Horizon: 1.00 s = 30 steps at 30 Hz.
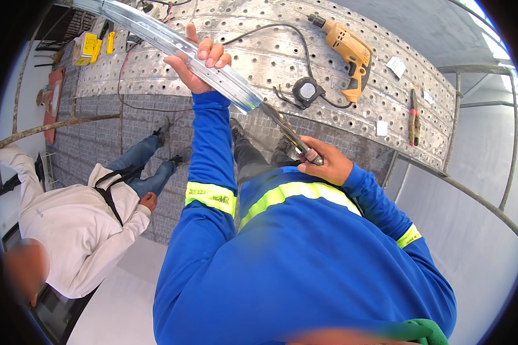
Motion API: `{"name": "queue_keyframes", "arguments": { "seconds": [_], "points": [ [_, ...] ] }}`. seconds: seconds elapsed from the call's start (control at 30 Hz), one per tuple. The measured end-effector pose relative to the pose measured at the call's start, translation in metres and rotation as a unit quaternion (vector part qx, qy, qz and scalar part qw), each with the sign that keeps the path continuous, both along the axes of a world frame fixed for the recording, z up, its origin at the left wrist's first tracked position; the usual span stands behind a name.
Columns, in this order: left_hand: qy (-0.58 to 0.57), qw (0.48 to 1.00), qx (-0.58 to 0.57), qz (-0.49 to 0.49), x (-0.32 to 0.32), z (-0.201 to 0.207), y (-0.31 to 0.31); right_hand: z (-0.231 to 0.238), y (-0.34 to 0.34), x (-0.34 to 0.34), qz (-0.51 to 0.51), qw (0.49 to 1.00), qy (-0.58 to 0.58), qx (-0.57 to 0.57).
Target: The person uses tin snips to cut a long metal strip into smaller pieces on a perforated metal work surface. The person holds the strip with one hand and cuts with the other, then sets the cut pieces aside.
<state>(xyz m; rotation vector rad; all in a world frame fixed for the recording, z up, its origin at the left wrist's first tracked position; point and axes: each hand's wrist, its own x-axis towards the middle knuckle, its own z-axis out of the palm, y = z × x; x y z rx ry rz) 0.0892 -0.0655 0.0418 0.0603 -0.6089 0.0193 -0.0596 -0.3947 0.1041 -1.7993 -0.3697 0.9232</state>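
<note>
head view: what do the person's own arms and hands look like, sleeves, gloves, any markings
The left sleeve and right sleeve are long and bright blue, each with a fluorescent yellow-green band. The left band carries dark smudged marks. The left hand and right hand are bare; no gloves show.

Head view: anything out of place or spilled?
No spill shows. The platform looks untidy: the cord of the drill loops loosely past the tape measure, and pale scraps lie scattered near the red-handled tool. The metal channel in the left hand shows no obvious damage.
</note>
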Motion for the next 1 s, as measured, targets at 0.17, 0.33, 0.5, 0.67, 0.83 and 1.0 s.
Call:
{"name": "queue_keyframes", "arguments": {
  "seconds": [0.17, 0.33, 0.5, 0.67, 0.83, 1.0],
  "points": [
    [-0.013, 0.998, 0.052, 0.015, -0.002, 0.007, 0.001, -0.003, 0.002, 0.000, 0.002, 1.000, 0.011, 0.004],
    [-0.016, 0.996, 0.077, 0.031, -0.004, 0.012, 0.000, -0.009, 0.003, -0.001, -0.007, 0.999, 0.041, 0.013],
    [-0.007, 0.994, 0.105, 0.042, -0.005, 0.014, 0.001, -0.009, 0.004, -0.002, -0.027, 0.998, 0.051, 0.009],
    [0.003, 0.993, 0.110, 0.043, -0.005, 0.013, 0.000, -0.003, 0.004, 0.000, -0.019, 0.999, 0.041, 0.001],
    [0.035, 0.993, 0.103, 0.054, -0.006, 0.012, -0.002, -0.004, 0.002, 0.002, -0.014, 1.000, 0.026, -0.003],
    [0.027, 0.993, 0.103, 0.049, -0.005, 0.011, -0.003, -0.009, 0.001, 0.001, -0.023, 0.999, 0.029, -0.001]
  ]
}}
